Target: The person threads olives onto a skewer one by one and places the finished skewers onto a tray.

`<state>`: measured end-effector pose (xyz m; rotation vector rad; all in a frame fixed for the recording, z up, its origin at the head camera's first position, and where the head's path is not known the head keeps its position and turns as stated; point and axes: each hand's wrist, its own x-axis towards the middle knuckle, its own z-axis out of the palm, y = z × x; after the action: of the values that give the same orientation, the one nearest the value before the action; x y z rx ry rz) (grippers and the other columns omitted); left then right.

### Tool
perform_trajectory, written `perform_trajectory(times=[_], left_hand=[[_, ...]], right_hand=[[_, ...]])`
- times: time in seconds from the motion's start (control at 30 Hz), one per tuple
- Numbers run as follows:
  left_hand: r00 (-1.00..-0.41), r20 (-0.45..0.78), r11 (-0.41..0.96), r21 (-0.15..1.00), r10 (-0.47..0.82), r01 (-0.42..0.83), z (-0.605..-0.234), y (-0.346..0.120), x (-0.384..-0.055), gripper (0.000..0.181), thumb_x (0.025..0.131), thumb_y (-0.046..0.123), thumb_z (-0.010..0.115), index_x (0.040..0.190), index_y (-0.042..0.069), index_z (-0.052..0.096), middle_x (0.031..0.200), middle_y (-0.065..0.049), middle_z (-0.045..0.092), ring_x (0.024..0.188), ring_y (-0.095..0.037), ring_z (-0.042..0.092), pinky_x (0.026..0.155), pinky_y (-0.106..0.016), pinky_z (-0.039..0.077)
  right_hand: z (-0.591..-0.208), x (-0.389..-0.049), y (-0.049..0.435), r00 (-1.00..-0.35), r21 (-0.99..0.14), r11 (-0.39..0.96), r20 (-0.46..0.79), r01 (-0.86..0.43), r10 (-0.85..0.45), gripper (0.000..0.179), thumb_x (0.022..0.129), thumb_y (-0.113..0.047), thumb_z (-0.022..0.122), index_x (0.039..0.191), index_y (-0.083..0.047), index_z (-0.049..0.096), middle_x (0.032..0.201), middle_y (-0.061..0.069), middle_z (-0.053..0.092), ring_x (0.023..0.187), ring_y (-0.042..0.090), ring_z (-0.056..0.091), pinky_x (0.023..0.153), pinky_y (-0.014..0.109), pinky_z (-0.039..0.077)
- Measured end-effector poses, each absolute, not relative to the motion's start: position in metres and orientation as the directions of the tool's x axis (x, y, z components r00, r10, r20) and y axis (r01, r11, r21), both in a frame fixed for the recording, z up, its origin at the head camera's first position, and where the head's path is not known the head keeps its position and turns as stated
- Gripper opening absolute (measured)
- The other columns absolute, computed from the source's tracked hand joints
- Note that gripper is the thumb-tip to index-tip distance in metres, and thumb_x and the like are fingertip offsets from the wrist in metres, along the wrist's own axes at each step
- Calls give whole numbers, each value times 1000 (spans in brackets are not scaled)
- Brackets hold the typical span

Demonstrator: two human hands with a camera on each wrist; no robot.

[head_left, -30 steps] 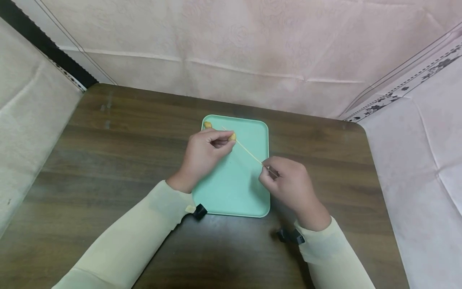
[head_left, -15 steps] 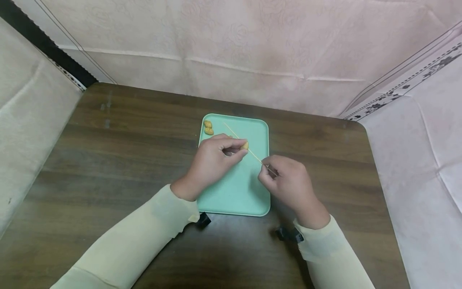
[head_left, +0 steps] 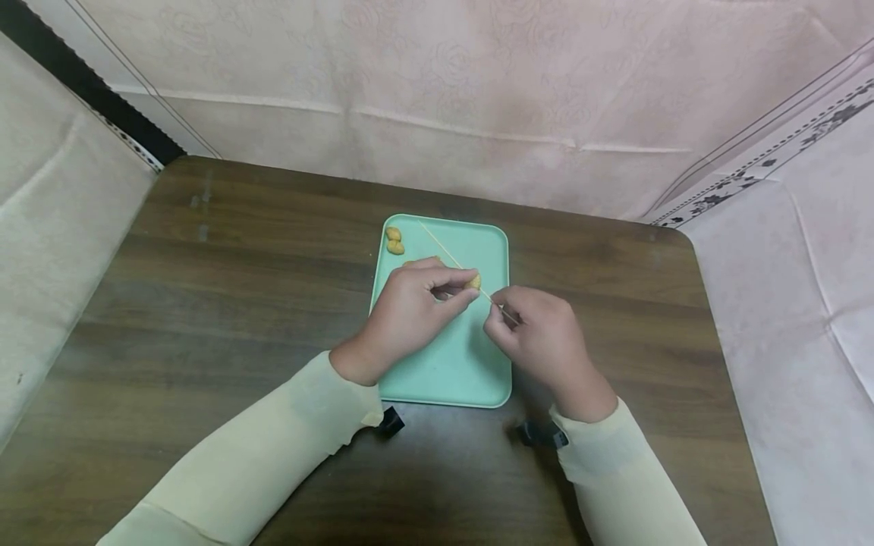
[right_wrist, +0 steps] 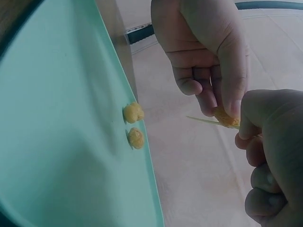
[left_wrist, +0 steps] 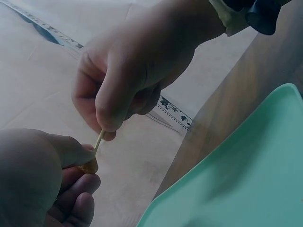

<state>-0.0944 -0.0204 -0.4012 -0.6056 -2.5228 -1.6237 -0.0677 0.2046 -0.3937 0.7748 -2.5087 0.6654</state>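
My left hand [head_left: 418, 307] pinches a small golden-brown food ball [head_left: 474, 281] between thumb and fingertips. A thin wooden skewer [head_left: 440, 245] runs through this ball, its far end sticking out beyond in the head and right wrist views. To the right, my right hand [head_left: 542, 326] grips the skewer near its other end, close behind the ball. Both hands hover over a mint-green tray [head_left: 444, 371]. Two similar balls, an upper one [head_left: 394, 233] and a lower one [head_left: 395, 248], lie in its far left corner. Something brownish shows partly behind my left hand.
The tray rests on a dark wooden table [head_left: 259, 303]. Pale patterned cloth [head_left: 478, 106] hangs behind the table and at both sides. Black wrist devices sit under the left cuff [head_left: 391, 423] and the right cuff [head_left: 541, 434].
My left hand has moved right and toward me with the ball, which is now farther down the skewer, near my right hand. Two balls on the tray have come into fuller view.
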Motion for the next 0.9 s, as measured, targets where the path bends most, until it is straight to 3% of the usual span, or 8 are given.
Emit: perform_trajectory(times=[0.43, 0.67, 0.8, 0.9], left_hand=[[-908, 299, 403, 823, 292, 401, -403, -17, -96, 28, 101, 25, 89, 128, 16, 87, 99, 8, 82, 91, -7, 72, 93, -33, 54], [-910, 275, 412, 824, 310, 390, -403, -17, -98, 29, 101, 25, 89, 130, 19, 86, 104, 8, 83, 95, -7, 74, 92, -30, 60], [-909, 259, 418, 823, 325, 384, -401, -18, -100, 33, 100, 22, 89, 132, 18, 85, 110, 7, 81, 99, -7, 78, 95, -29, 65], [-901, 271, 419, 814, 339, 402, -401, -19, -102, 37, 100, 20, 89, 137, 17, 83, 119, 4, 79, 101, -9, 82, 99, -30, 66]], right_hand=[[-398, -77, 199, -736, -306, 723, 547, -619, -399, 12, 88, 1, 65, 81, -5, 73, 63, 0, 53, 58, 11, 42, 53, 23, 36], [-397, -79, 197, -751, -311, 734, 531, -604, -393, 13, 89, 0, 66, 80, -5, 73, 62, 0, 53, 57, 11, 43, 52, 23, 36], [-397, -80, 198, -804, -346, 763, 473, -546, -361, 13, 95, -4, 69, 90, -4, 80, 66, 2, 61, 59, 14, 50, 53, 26, 43], [-397, -82, 199, -860, -394, 788, 402, -472, -314, 13, 104, -9, 73, 105, -5, 85, 77, 5, 72, 66, 17, 59, 59, 30, 52]])
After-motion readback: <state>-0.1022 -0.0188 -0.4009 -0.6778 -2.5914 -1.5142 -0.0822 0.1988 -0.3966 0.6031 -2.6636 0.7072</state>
